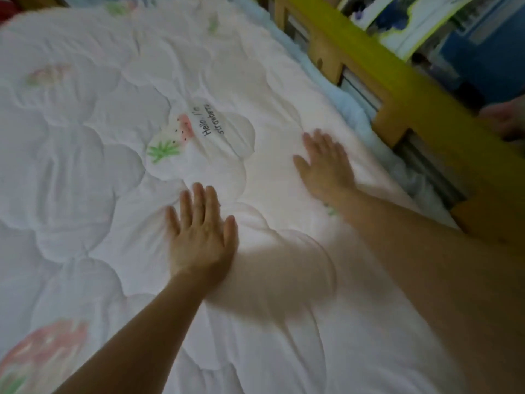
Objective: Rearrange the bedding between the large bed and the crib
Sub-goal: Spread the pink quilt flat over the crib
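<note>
A white quilted comforter (85,172) with pink strawberry prints and the words "Hello, I'm strawberry" covers almost the whole view. My left hand (201,237) lies flat on it near the middle, palm down, fingers spread. My right hand (326,163) also rests flat on the quilt, farther away and to the right, close to the quilt's right edge. Neither hand holds any fabric. A light blue blanket (349,106) shows as a strip under the quilt's right edge.
A wooden rail with a yellow-green top (397,78) runs diagonally along the right side of the bedding. Beyond it lie picture books (409,21) and a blue container (488,52). Another person's hand (505,120) rests on the rail at the far right.
</note>
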